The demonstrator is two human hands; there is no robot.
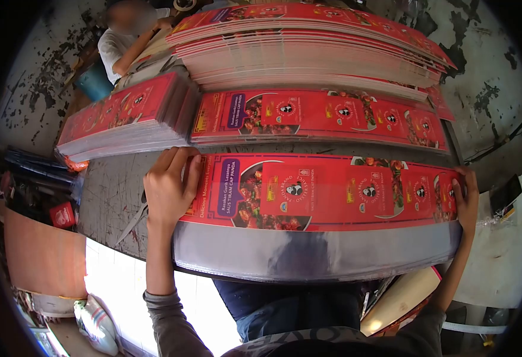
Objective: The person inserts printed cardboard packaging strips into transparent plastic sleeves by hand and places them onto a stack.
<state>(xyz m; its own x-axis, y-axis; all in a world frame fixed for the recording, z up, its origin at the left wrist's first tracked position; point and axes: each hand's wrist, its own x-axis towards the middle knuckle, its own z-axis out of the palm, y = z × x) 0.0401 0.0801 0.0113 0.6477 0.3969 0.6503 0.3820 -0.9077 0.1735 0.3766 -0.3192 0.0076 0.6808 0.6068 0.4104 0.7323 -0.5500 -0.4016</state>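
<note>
1. Position: the stack (326,205) lies flat, red print up, along the near edge of the table (109,193), in front of the middle pile (323,116).
2. Left hand (169,184): set at the left end, fingers curled at the far corner, thumb lying alongside. Whether it clamps the stack cannot be told.
3. Right hand (468,196): set at the opposite end, fingers bent around the edge. Its grip force and full closure cannot be confirmed.
4. Hand spacing: the hands are wide apart, one per end. This span appears suitable for controlling a long, slick stack.
5. Pressure: apply equal, light inward pressure at both ends. Excess force could bow the top sheet or fan the layers.
6. Alignment: bring the ends flush with the palms and fingertips; check the glossy near side for protruding layers.
7. Support: maintain full table contact beneath the near side, since overhang could let the lower layers slip.
8. Clearance: keep the left wrist and the stack off the scissors (132,225), which lie just to the left.
</note>
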